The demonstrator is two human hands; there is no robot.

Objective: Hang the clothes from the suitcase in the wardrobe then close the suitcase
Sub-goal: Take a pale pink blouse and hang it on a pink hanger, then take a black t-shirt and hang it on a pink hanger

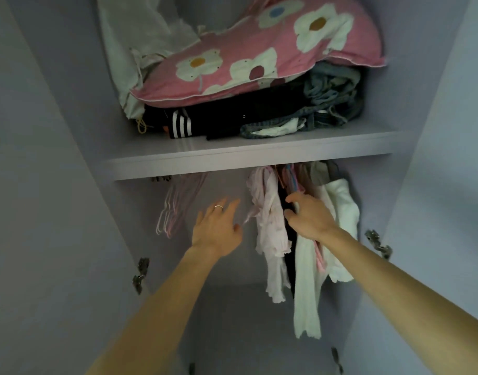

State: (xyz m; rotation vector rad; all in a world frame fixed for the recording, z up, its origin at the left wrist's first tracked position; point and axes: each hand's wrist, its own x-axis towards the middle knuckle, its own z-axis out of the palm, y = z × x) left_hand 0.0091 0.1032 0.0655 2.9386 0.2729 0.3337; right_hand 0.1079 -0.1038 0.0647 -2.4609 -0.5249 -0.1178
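I look up into a pale lilac wardrobe (pixel 70 185). Under its shelf (pixel 232 158) hang a light pink garment (pixel 270 228), a black garment (pixel 289 239) and a white garment (pixel 338 212), bunched at the right. My right hand (pixel 308 215) reaches between the black and white garments, fingers curled against them; whether it grips one I cannot tell. My left hand (pixel 216 226), wearing a ring, is held open with fingers spread, left of the pink garment and not touching it. Several empty pink hangers (pixel 175 209) hang further left. The suitcase is out of view.
On the shelf lie a pink flowered pillow (pixel 259 50), folded dark clothes (pixel 232 117), jeans (pixel 329 98) and white fabric (pixel 129 36). Metal door hinges (pixel 140 274) sit on both side walls. Between the hangers and the hanging clothes is bare back wall.
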